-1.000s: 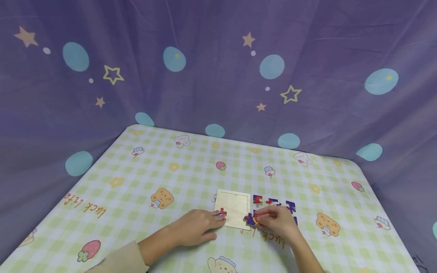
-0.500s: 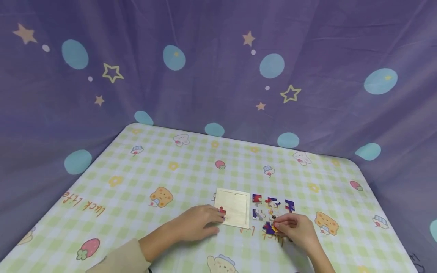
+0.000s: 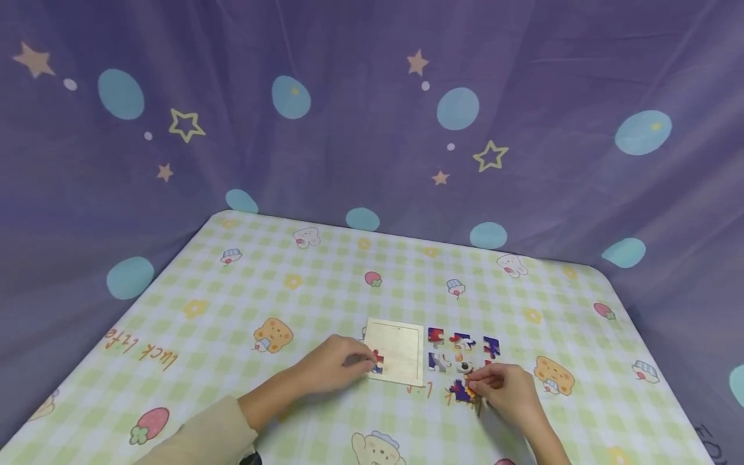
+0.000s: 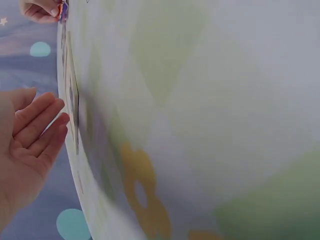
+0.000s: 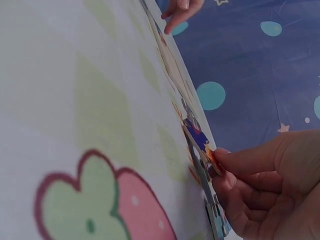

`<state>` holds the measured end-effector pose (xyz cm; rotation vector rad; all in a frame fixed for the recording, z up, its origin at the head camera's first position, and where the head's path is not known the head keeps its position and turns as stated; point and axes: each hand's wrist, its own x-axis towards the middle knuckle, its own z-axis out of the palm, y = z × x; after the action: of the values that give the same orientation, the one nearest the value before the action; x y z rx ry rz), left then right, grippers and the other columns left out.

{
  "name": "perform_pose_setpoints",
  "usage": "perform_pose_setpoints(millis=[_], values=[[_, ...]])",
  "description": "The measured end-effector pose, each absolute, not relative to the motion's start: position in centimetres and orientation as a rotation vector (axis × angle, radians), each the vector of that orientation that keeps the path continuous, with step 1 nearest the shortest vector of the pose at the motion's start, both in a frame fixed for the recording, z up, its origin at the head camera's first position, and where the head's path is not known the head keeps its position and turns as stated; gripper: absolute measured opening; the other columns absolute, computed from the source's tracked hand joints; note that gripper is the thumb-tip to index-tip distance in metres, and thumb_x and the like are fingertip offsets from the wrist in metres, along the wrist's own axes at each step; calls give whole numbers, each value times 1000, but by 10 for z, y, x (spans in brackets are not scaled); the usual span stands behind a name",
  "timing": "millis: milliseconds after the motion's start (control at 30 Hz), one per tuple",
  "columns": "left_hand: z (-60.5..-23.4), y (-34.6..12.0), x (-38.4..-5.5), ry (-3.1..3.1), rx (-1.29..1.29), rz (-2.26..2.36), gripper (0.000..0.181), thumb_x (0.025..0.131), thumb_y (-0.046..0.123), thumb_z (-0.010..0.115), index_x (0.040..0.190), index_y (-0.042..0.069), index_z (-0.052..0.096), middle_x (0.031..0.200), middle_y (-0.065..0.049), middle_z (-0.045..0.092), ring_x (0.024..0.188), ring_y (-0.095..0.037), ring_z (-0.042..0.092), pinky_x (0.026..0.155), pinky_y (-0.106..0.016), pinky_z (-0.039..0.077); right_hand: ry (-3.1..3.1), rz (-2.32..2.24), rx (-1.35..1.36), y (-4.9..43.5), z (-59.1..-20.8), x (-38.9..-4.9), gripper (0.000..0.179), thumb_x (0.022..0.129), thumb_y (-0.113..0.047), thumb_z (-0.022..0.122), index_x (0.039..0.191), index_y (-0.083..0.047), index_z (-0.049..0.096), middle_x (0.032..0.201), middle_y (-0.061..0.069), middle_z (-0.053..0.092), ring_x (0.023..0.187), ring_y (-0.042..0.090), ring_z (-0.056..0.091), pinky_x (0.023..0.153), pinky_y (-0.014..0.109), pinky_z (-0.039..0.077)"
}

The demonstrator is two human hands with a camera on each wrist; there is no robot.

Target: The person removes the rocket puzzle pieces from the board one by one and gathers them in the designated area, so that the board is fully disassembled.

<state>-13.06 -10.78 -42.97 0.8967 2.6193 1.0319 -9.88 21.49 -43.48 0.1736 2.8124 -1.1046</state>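
Note:
A shallow wooden puzzle tray (image 3: 395, 342) lies on the table. One red and blue jigsaw piece (image 3: 378, 363) sits in its near left corner. My left hand (image 3: 334, 365) hovers at that corner, its fingers loosely bent and, in the left wrist view, holding nothing. The thumb and forefinger of my right hand (image 3: 508, 392) pinch a dark blue jigsaw piece (image 5: 197, 136) with an orange-yellow patch. This piece is right of the tray, tilted slightly in the right wrist view; whether it touches the table I cannot tell.
Several loose jigsaw pieces lie in rows right of the tray, among them a red one (image 3: 435, 336), a white and blue one (image 3: 463, 341) and a purple one (image 3: 491, 347). A checked cloth (image 3: 325, 258) covers the table; a purple curtain (image 3: 360, 148) hangs behind.
My right hand has moved right and nearer, away from the tray's edge, with the pinched jigsaw piece. The left hand has drawn off the corner piece, which now shows more fully.

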Motion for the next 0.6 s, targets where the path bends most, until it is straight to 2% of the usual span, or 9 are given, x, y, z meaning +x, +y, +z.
perform_pose_setpoints(millis=[67, 167, 300, 400, 600], values=[[-430, -108, -132, 2626, 905, 1038, 19, 94, 21, 61, 105, 12, 72, 104, 2, 74, 106, -16, 67, 99, -37, 53, 2820, -1096, 179, 215, -435, -99, 4, 77, -10, 78, 78, -13, 75, 71, -1, 73, 59, 5, 62, 54, 16, 48], [-430, -109, -135, 2670, 916, 950, 25, 92, 23, 63, 113, 11, 69, 116, -3, 71, 116, -21, 63, 104, -41, 49, 2826, -1081, 182, 215, -434, -99, 5, 77, -9, 78, 78, -13, 75, 70, -1, 73, 58, 6, 61, 53, 16, 47], [-430, -110, -142, 2704, 970, 814, 39, 90, 27, 66, 125, 10, 63, 139, -8, 58, 134, -28, 50, 114, -47, 39, 2825, -1082, 169, 215, -431, -100, 5, 76, -9, 79, 79, -12, 75, 70, -1, 73, 58, 7, 62, 50, 17, 46], [-430, -111, -147, 2684, 1013, 755, 51, 88, 34, 67, 131, 9, 58, 146, -9, 50, 140, -29, 42, 117, -49, 34, 2816, -1097, 157, 213, -429, -101, 6, 76, -9, 79, 80, -11, 75, 72, 0, 73, 59, 7, 62, 49, 18, 46], [-433, -113, -153, 2678, 1044, 646, 71, 86, 47, 67, 142, 8, 47, 153, -9, 40, 144, -27, 37, 118, -50, 31, 2802, -1127, 69, 201, -424, -107, 8, 77, -9, 78, 83, -12, 75, 76, -2, 73, 65, 6, 63, 59, 16, 50]])
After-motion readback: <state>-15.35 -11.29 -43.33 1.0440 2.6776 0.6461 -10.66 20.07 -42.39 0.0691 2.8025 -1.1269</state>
